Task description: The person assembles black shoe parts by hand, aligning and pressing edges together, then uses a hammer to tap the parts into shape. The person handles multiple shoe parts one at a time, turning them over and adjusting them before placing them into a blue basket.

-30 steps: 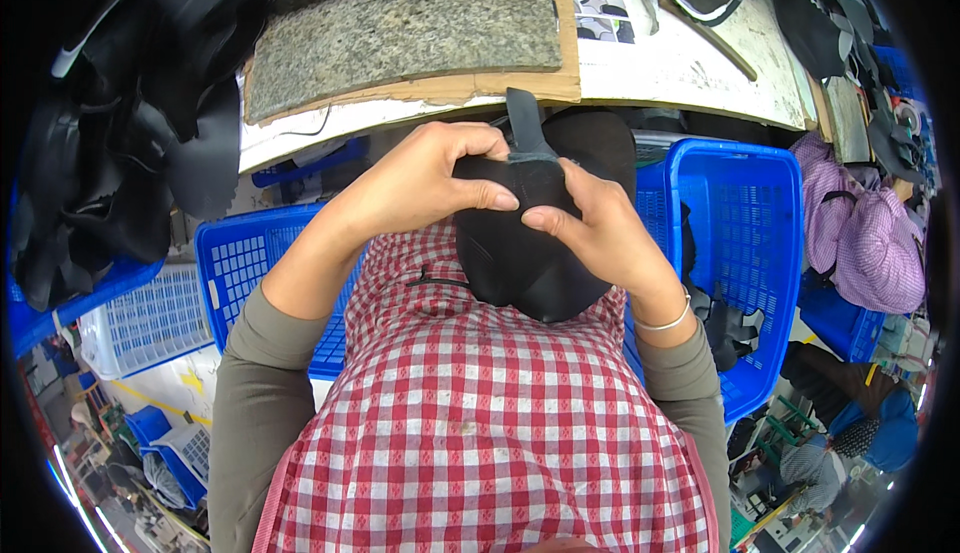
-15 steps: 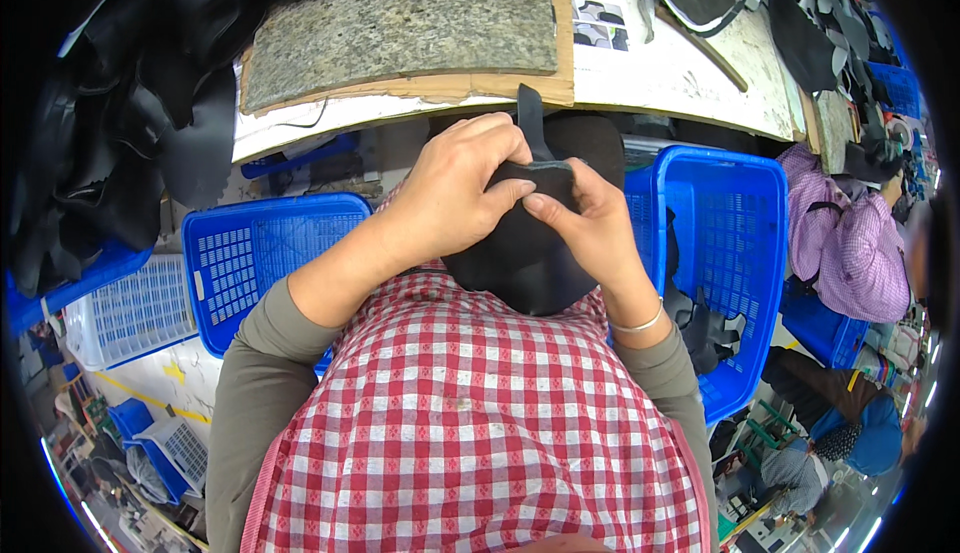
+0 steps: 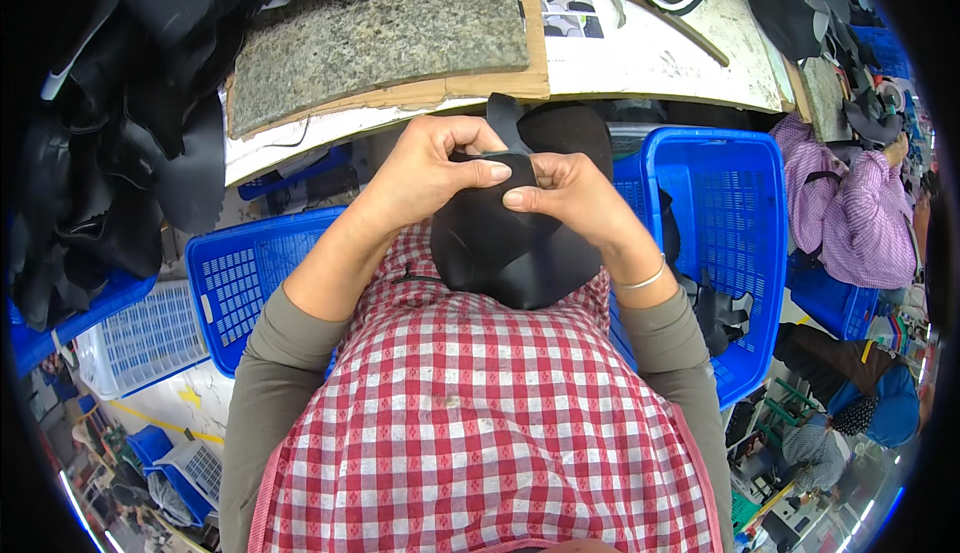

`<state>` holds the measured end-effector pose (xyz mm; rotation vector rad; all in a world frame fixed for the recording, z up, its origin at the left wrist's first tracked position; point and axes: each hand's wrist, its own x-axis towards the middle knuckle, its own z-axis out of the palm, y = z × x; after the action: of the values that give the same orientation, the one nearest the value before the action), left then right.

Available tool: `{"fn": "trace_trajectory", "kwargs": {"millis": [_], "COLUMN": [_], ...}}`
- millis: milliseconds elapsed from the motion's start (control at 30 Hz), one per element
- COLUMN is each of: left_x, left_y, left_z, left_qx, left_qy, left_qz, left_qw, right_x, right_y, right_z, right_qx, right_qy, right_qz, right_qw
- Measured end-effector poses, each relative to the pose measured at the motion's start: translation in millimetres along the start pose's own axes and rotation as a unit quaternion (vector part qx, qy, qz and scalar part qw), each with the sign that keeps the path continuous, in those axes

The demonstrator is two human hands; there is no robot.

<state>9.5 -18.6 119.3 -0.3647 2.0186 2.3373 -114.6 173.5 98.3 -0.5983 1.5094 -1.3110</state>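
Nearest: red-and-white checked cloth apron (image 3: 460,413) over the person's front; olive-grey sleeves (image 3: 275,353) pushed up on both forearms. Black, smooth, leather-like piece (image 3: 510,258) held up in front of the apron, just short of the table edge, its rounded lower end hanging over the lap. Left hand (image 3: 425,168) pinches its upper edge, thumb on the near face, index finger bent over behind. Right hand (image 3: 575,198), thin pale bangle (image 3: 646,278) at the wrist, pinches the same edge just beside it; thumb flat on the near face, fingertips partly hidden. Both grips closed, thumbs near each other. Narrow black strip (image 3: 504,118) sticks up behind the pinched edge.

Further out: deep blue plastic basket (image 3: 776,253) on the right, black scraps (image 3: 720,318) inside; blue slotted plastic basket (image 3: 228,278) on the left. Beyond: white-topped table (image 3: 640,68) with speckled grey stone slab (image 3: 390,43) on a tan wooden board (image 3: 537,43). Heap of black sheet pieces (image 3: 170,93) far left; co-worker in pink checked shirt (image 3: 865,228) far right.
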Motion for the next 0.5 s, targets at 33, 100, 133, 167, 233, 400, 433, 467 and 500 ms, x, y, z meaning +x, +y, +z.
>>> {"fn": "trace_trajectory", "kwargs": {"millis": [33, 100, 133, 167, 233, 400, 433, 467, 500], "left_x": [-0.1, 0.1, 0.0, 0.2, -0.6, -6.4, -7.6, -8.4, -8.7], "left_y": [-0.8, -1.5, -1.5, -1.4, -1.1, -1.7, -2.5, -3.4, -4.3], "left_z": [0.8, 2.4, 3.1, 3.4, 4.1, 5.7, 6.4, 7.1, 7.1], "left_qx": [0.006, 0.088, 0.127, 0.160, 0.172, 0.233, 0.226, 0.227, 0.225], "left_qy": [-0.006, 0.005, 0.018, 0.008, 0.019, 0.056, 0.056, 0.079, 0.088], "left_qz": [0.004, 0.036, 0.058, 0.051, 0.061, 0.054, 0.073, 0.080, 0.086], "left_qw": [1.000, 0.995, 0.990, 0.986, 0.983, 0.969, 0.970, 0.967, 0.967], "right_x": [1.2, 4.3, 5.9, 9.7, 16.4, 9.8, 2.5, -5.9, -10.6], "right_y": [-2.9, -8.3, -11.6, -14.1, -19.4, -27.3, -26.8, -27.8, -28.9], "right_z": [-4.3, -10.6, -13.8, -15.3, -15.6, 6.9, 15.0, 18.7, 20.7], "right_qx": [-0.012, 0.064, 0.099, 0.066, 0.049, 0.015, -0.047, -0.258, -0.376], "right_qy": [-0.018, -0.032, -0.064, -0.039, -0.040, 0.031, 0.088, 0.150, 0.173], "right_qz": [0.004, -0.032, -0.070, -0.062, -0.061, -0.052, -0.091, -0.182, -0.262], "right_qw": [1.000, 0.997, 0.991, 0.995, 0.996, 0.998, 0.991, 0.937, 0.872]}}
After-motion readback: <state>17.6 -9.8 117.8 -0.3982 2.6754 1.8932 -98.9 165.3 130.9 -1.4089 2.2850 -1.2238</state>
